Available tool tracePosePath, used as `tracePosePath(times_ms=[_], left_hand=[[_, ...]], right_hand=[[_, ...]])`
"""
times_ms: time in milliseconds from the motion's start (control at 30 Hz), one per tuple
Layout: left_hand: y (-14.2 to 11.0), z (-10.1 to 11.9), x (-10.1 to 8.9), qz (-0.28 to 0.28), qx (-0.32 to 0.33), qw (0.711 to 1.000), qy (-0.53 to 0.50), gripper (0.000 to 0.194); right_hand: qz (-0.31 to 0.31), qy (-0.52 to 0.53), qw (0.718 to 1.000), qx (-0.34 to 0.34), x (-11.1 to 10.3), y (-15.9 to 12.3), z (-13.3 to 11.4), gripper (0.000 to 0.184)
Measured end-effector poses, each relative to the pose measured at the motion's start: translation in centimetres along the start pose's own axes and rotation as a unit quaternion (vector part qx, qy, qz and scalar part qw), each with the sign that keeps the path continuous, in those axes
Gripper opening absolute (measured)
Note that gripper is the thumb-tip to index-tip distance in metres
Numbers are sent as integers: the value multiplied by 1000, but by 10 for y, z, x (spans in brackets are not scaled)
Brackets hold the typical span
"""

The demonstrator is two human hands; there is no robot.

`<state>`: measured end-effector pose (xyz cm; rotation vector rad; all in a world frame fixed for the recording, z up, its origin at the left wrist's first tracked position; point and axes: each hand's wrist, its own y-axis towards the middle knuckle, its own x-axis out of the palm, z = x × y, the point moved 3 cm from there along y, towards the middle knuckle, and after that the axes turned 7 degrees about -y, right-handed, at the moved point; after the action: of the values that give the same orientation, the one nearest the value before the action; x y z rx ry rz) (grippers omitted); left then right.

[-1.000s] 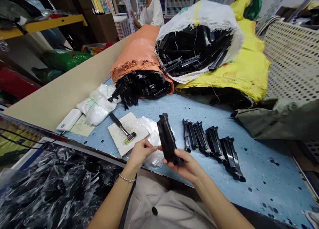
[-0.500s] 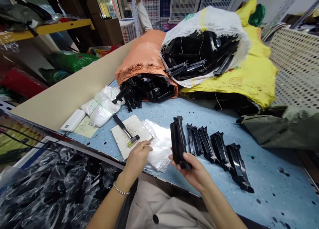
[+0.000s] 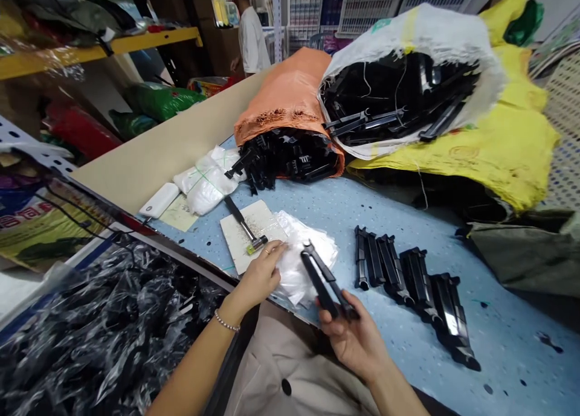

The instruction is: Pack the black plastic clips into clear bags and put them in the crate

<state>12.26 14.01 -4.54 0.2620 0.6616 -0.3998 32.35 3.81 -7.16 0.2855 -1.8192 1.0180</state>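
My right hand (image 3: 356,337) is closed around the lower end of a pair of long black plastic parts (image 3: 324,280), which point up and away to the left. Next to it, my left hand (image 3: 260,274) wears a ring and a beaded bracelet. Its fingers pinch the left edge of a clear plastic bag (image 3: 287,268) on a fanned stack of bags (image 3: 319,247). To the right lies a row of similar black parts (image 3: 392,268) in small groups. A hammer (image 3: 244,223) rests on a pale square board (image 3: 233,238) beyond my left hand.
An orange sack (image 3: 285,84), a white sack (image 3: 489,72) and a yellow sack (image 3: 521,156) spill black parts at the back. A tied bundle of plastic bags (image 3: 206,183) and a white device (image 3: 159,200) lie left. Bagged black parts (image 3: 113,325) fill a bin below. A person (image 3: 252,38) stands behind.
My right hand has tilted the black parts to the left and brought them lower, over the bags. My left hand stays at the bags' edge. The view has shifted left.
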Motion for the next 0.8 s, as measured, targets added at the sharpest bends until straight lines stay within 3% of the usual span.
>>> tracePosePath(times_ms=[167,333,433,533,600,667,733,800], left_hand=[[5,0,6,-9,-4,1000,-18,71],[4,10,4,13,6,1000,18,79],[-11,38,14,-46,53,996,51,80],[-33,70,28,-132,105,986,7,81],[-44,84,33,-165,130,977,-38,81],[-49,88,34,-165,127,975,-78,80],[-50,85,32,-148,114,978,-95,80],[-50,81,28,-129,101,984,-63,81]], right_hand=[[-36,-18,999,-10,8,-9,14,53],[-47,3,998,46,8,14,23,49],[-52,-11,998,45,5,25,19,50],[40,-99,992,-64,-2,28,12,38],[144,-202,952,-179,-7,24,5,33],[222,-321,886,-252,-7,17,0,45],[248,-428,827,-268,-2,13,0,53],[242,-512,776,-277,6,11,2,47]])
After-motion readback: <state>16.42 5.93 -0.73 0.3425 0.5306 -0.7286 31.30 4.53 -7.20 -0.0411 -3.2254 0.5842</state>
